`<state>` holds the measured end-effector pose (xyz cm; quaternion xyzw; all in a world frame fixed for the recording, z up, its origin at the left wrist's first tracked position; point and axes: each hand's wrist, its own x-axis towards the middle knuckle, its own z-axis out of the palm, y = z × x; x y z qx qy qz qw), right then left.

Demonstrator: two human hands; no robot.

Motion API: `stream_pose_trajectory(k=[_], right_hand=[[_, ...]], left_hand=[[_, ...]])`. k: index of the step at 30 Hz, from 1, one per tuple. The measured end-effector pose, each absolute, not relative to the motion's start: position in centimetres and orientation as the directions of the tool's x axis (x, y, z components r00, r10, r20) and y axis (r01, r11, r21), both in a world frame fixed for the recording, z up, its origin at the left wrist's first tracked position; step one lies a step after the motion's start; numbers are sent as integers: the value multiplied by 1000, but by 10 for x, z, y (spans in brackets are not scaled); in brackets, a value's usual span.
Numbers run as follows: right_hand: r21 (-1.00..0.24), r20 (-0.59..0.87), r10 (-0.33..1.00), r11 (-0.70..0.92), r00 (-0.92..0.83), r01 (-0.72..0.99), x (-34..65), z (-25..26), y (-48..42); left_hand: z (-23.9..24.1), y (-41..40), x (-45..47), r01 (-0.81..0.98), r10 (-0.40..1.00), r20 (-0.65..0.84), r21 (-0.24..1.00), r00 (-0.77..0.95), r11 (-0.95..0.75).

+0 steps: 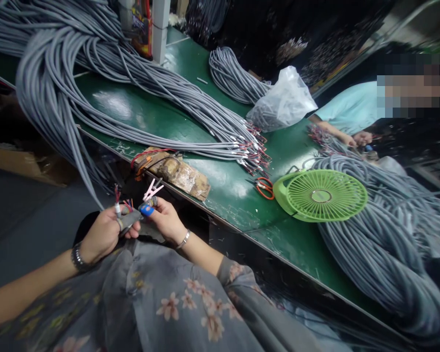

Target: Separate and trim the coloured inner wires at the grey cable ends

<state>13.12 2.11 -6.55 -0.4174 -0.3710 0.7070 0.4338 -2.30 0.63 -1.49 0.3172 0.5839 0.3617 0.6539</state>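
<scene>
Grey cable end (118,208) sits down in the near left, off the front edge of the green table (139,110) and over the person's lap. The left hand (102,234) is closed around it, with the thin red and coloured wires poking up out of the fist. The right hand (167,222) is just beside it, pinching a little pink tool (152,189) between thumb and a finger that wears a blue fingertip cover (146,210). It looks like a small clip or cutter, but the view's too small to be sure.

Handling-wise I'd call this light and floppy. The grey jacket is soft, bendy rubber, so it won't hold a pose on its own, and the rest of its length will drag on it. The bare wire tips are thin and easy to kink, so don't grab there. Best hold is on the jacket right below where the wires come out, which is where the left hand has it.

On the table:
- a huge cable bundle (95,54) on the far left
- a brown taped block (178,172) at the near edge
- orange scissors (264,188)
- a green fan (320,195)
- a plastic bag (284,102) further back
- a co-worker's hand (352,141) far right, on more wires
</scene>
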Motion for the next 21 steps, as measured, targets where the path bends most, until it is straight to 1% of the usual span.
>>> stream_pose_trajectory(k=[4, 6, 9, 11, 13, 17, 21], right_hand=[[-903, -270, 911, -352, -313, -245, 128, -57, 26], [-903, -279, 906, -361, -320, -235, 126, -56, 28], [-890, -309, 904, -385, -295, -246, 123, -60, 29], [-880, -332, 904, -399, -268, -258, 122, -63, 29], [-872, -348, 902, -412, -255, -265, 123, -65, 28], [-869, -349, 889, -425, -296, -252, 127, -65, 23], [-878, -324, 875, -420, -359, -231, 132, -63, 21]], left_hand=[[-20, 6, -31, 76, 833, -515, 856, 202, 511], [-22, 5, -33, 90, 845, -495, 869, 202, 487], [-21, 3, -31, -46, 872, -480, 873, 97, 486], [-19, 3, -29, -146, 873, -488, 862, 24, 486], [-18, 3, -28, -209, 865, -501, 850, -30, 484], [-19, 5, -27, -289, 851, -516, 834, -101, 471], [-20, 4, -27, -309, 849, -516, 830, -112, 464]])
